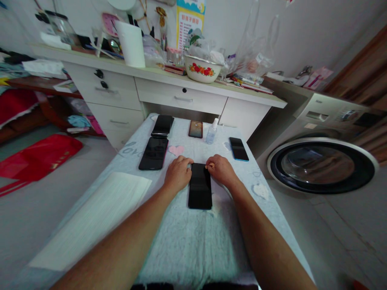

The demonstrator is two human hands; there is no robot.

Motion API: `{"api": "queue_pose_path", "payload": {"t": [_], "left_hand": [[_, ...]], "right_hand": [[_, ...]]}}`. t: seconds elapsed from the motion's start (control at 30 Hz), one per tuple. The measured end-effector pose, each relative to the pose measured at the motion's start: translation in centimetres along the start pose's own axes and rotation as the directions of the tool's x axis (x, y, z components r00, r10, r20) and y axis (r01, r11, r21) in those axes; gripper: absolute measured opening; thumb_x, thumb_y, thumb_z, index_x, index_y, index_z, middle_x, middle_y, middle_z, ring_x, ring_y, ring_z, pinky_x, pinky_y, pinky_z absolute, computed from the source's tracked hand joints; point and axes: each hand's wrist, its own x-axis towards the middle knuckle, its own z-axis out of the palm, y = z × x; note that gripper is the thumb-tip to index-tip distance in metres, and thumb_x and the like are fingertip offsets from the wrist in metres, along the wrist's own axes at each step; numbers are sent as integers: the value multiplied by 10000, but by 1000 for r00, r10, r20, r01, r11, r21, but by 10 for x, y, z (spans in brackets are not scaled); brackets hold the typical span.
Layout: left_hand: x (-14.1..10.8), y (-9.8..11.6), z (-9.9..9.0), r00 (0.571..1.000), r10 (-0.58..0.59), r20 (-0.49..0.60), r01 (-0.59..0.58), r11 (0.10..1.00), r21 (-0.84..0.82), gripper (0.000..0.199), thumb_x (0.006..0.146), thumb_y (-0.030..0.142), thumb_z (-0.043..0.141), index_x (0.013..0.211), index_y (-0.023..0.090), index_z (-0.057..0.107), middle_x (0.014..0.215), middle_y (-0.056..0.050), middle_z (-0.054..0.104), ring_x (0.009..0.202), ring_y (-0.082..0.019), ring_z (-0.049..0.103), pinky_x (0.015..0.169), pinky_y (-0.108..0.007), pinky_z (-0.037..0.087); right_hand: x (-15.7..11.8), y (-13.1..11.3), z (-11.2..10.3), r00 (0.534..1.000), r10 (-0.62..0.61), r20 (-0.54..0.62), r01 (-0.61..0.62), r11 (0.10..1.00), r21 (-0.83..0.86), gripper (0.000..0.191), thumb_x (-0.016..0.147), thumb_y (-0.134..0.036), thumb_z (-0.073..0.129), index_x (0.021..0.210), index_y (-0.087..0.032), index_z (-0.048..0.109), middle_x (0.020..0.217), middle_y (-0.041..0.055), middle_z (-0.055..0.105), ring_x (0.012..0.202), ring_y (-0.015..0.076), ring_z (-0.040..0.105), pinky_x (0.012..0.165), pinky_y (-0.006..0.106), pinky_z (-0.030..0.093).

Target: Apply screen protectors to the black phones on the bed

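Note:
A black smartphone [200, 189] lies screen up on the cloth-covered table, between my two hands. My left hand [179, 174] is closed, its curled fingers against the phone's upper left edge. At the upper right corner of the phone, my right hand [222, 169] is closed too, fingers bent onto the edge. Ahead to the left lie a larger phone with a pinkish edge [154, 154] and a stack of dark phones [162, 125]. A small brown-framed phone [196, 129] and a clear spray bottle [212, 132] are farther forward. Another phone with a blue edge [238, 149] lies to the right.
A white sheet of paper or cloth [96, 221] lies on the table's left side. Beyond stands a white desk [181, 98] bearing a flowered bowl [203, 69] and paper roll [130, 44]. A washing machine [320, 133] is at right, a red bag [42, 157] on the floor at left.

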Motion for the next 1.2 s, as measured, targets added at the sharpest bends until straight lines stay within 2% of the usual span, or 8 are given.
{"api": "queue_pose_path", "payload": {"t": [0.4,0.6,0.9,1.2], "left_hand": [[0,3,-2,1000,-24,11,24,1000,0,323,772,110,500,1047,225,625,1042,-49,597,1034,-191,562,924,-313,439],[0,3,-1,1000,-27,15,27,1000,9,288,787,120,500,1024,226,623,1027,-50,598,1020,-196,567,903,-317,442],[0,1,-1,1000,-3,3,3,1000,7,294,777,121,497,1017,226,631,1032,-51,594,1018,-200,564,911,-320,443],[0,0,0,1000,7,-10,-7,1000,-8,305,765,121,489,1017,214,633,1023,-60,594,1009,-212,568,908,-337,449]], "right_hand": [[1,-23,9,999,-34,-11,34,999,-23,227,904,-224,476,965,-215,694,980,58,586,899,160,561,748,239,389],[2,-29,12,997,-75,-24,75,997,-14,240,915,-251,460,962,-220,693,972,50,584,854,152,558,713,238,384],[3,-10,3,998,-51,21,50,998,38,213,878,-234,504,937,-208,707,940,54,604,878,158,560,773,241,380],[3,7,-1,1000,18,9,-18,999,-38,188,815,-237,529,890,-192,695,925,65,635,862,172,568,769,251,383]]}}
